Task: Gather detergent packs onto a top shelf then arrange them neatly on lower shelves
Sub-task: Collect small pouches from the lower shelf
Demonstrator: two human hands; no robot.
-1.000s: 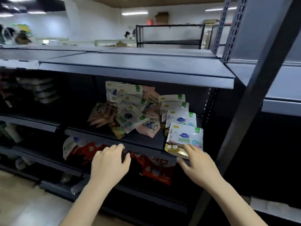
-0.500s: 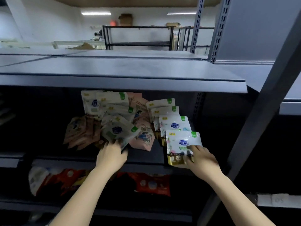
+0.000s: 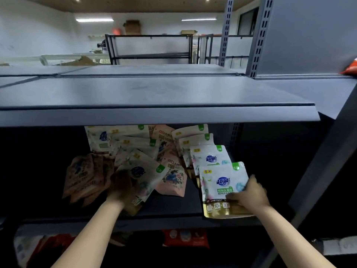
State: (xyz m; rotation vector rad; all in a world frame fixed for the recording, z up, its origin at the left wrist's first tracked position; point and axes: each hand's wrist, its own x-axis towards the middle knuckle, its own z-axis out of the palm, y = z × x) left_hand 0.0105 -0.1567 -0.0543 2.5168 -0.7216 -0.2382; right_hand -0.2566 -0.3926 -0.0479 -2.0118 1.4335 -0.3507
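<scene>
**Both hands in the pack shelf, under the grey top shelf**

Surroundings: the top shelf (image 3: 154, 93) overhangs the packs and hides the tops of the rear ones. A slanted grey post (image 3: 318, 171) crosses at right. An orange bag (image 3: 350, 69) shows at the far right edge. Red bags (image 3: 185, 239) lie on the shelf below.

Packs: a loose heap of white and pink detergent packs (image 3: 170, 151) lies on the middle shelf (image 3: 173, 207), with brownish packs (image 3: 85, 176) leaning at left.

Hands: right hand (image 3: 249, 194) grips the front white pack (image 3: 220, 188) at its right edge, at the shelf's front. Left hand (image 3: 120, 182), in shadow, rests on a tilted white pack (image 3: 146, 176); its grip cannot be told.

Since half a second ago: left hand reached deeper into the heap; right hand's hold on the same pack is unchanged; the view tilted upward.
</scene>
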